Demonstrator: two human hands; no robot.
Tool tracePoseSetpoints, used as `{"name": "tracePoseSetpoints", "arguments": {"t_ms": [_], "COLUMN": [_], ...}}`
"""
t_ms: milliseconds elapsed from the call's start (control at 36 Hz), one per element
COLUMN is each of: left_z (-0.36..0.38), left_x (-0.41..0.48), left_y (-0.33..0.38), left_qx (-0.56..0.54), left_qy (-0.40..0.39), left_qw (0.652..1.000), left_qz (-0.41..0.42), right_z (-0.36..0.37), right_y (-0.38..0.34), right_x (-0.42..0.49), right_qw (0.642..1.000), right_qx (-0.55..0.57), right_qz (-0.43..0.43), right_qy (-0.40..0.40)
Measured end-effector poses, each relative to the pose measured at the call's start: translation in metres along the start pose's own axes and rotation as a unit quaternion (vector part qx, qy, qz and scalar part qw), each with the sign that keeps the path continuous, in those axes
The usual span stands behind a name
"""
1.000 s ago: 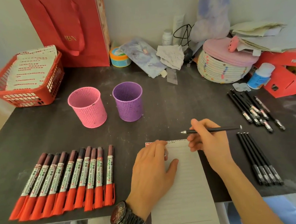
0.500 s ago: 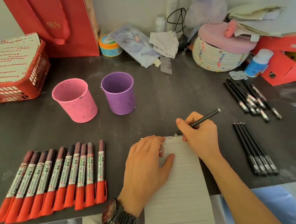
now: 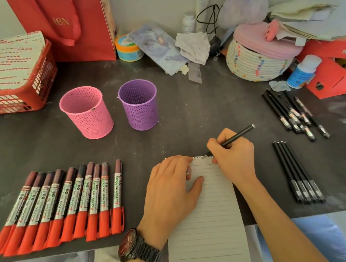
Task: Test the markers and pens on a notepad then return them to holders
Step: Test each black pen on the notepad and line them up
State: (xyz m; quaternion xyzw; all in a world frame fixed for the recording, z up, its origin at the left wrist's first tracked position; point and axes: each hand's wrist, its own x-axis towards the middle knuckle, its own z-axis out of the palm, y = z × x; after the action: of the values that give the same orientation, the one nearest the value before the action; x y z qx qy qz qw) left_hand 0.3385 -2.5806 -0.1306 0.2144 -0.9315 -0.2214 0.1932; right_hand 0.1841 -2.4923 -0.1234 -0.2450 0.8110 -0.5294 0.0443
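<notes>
A lined white notepad (image 3: 210,222) lies at the table's front edge and hangs over it. My left hand (image 3: 171,190) rests flat on its upper left part. My right hand (image 3: 233,156) grips a black pen (image 3: 238,136) with its tip touching the notepad's top edge. A row of several red-and-silver markers (image 3: 61,205) lies on the left. Several black pens (image 3: 298,171) lie to the right, with several more black pens (image 3: 293,113) behind them. A pink holder (image 3: 88,113) and a purple holder (image 3: 139,105) stand empty behind the notepad.
A red basket (image 3: 13,82) with papers sits back left beside a red paper bag (image 3: 69,24). A woven pink-lidded basket (image 3: 260,59), a white bottle (image 3: 303,71), red boxes (image 3: 335,68) and loose clutter fill the back right of the dark table (image 3: 208,110).
My right hand turned the pen from lying level above the pad to a writing grip and lowered its tip onto the notepad's top edge. The left hand stayed on the pad.
</notes>
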Motion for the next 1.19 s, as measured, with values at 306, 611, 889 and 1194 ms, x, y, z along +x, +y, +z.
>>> {"name": "tracePoseSetpoints", "arguments": {"t_ms": [306,611,889,1194], "left_z": [-0.0023,-0.0016,-0.001,-0.0034], "left_x": [-0.0012,-0.0006,-0.0008,-0.0006], "left_y": [0.0018,0.0011,0.0002,0.0033], "left_qx": [-0.013,-0.014,-0.007,-0.019], "left_qy": [0.004,0.004,-0.003,0.007], "left_qw": [1.0,1.0,1.0,1.0], "left_qz": [0.001,-0.003,-0.007,-0.014], "right_z": [-0.0007,-0.0016,-0.0016,-0.0012], "right_y": [-0.0024,-0.0035,-0.0029,-0.0013], "right_x": [-0.0006,-0.0012,-0.0008,-0.0007], "right_qw": [1.0,1.0,1.0,1.0], "right_qx": [-0.01,-0.005,-0.01,-0.01], "right_qz": [0.008,0.008,0.007,0.004], "right_qy": [-0.005,-0.004,-0.001,0.001]}}
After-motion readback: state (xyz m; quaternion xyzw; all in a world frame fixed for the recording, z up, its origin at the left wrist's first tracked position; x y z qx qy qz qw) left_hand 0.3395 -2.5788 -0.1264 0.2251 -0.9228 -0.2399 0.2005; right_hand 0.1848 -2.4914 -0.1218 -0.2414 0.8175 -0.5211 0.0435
